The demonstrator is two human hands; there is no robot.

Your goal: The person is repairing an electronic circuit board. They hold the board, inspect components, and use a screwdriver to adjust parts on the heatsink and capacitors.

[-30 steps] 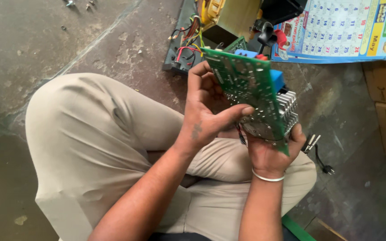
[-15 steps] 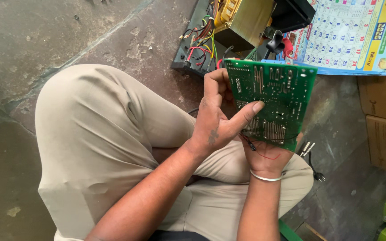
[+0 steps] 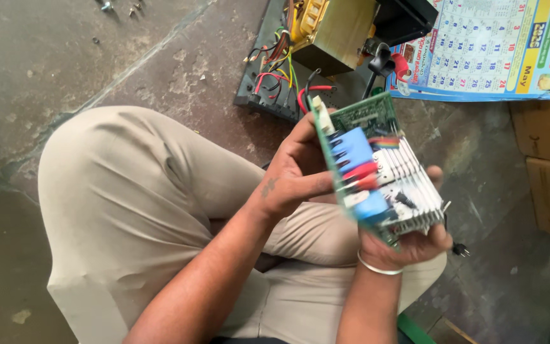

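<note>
Both hands gripped a green circuit board (image 3: 377, 167) above the person's folded knees.

The left hand (image 3: 294, 175) pinched the board's near edge – thumb pressed beside the blue blocks (image 3: 352, 150) and red parts – while the right hand (image 3: 408, 245) cupped its lower end, fingers curled round the silver finned heat sink (image 3: 415, 185). Beyond the grip lay an opened chassis with coloured wires (image 3: 281, 76) and a wall calendar (image 3: 485, 48) – both on the concrete floor (image 3: 52, 64).

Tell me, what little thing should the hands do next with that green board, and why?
Probably tilt the circuit board a bit more toward the face. It is held edge-on between the left hand and right hand, so the blue parts and the silver finned block show only from the side.
</note>
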